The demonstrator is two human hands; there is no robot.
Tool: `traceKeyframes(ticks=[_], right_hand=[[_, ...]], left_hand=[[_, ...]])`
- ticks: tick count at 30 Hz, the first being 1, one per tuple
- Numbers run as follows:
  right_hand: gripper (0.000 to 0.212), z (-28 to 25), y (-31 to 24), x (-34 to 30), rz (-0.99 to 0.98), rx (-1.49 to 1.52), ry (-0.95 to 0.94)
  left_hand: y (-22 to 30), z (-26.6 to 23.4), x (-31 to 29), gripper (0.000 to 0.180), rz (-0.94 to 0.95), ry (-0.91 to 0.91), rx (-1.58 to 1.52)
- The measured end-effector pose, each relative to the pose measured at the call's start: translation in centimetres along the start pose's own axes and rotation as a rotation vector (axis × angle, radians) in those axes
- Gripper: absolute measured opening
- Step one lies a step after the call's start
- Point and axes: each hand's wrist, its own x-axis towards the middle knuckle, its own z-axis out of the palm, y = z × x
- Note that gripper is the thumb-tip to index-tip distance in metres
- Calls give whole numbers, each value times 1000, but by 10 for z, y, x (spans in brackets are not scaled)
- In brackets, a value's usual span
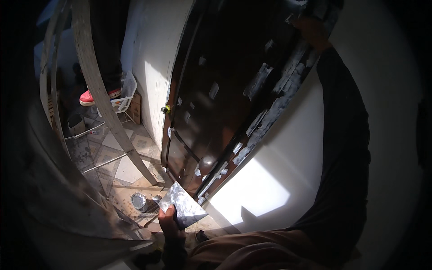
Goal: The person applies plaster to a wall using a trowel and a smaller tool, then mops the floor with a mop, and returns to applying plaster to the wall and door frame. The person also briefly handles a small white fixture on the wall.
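I am viewing a tiled floor [130, 168] spreading beyond and to the left of the left hand [168, 221], with a round tin [138, 201] sitting near that hand's left side. Farther off in that direction, a wooden ladder [101, 90] is standing beside another person's red shoe [87, 97]. A white wall [297, 157] is rising below the right hand [312, 33], catching a bright patch of sunlight. The left hand is gripping a square board [182, 202], thumb lying on its top face; grey-white smears are covering the board. Ahead of it, a dark brown door [225, 58] is showing whitish patches, thickest along the edge below the right hand, whose grip I cannot tell in the shade.
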Motion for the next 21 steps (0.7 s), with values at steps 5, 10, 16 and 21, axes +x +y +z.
traceKeyframes(ticks=[5, 10, 16, 21], right_hand=[[18, -10, -8, 6, -165, -199, -98], [12, -19, -34, 29, -117, -231, 111], [15, -18, -58, 6, 56, -150, -162], [15, -38, -23, 19, 150, -79, -28]], left_hand=[[4, 11, -2, 43, -11, -10, -91], [0, 11, 5, 45, -55, -29, -91], [-8, -1, 10, 45, -47, 26, -45], [-4, -3, 10, 44, -37, 19, -43]])
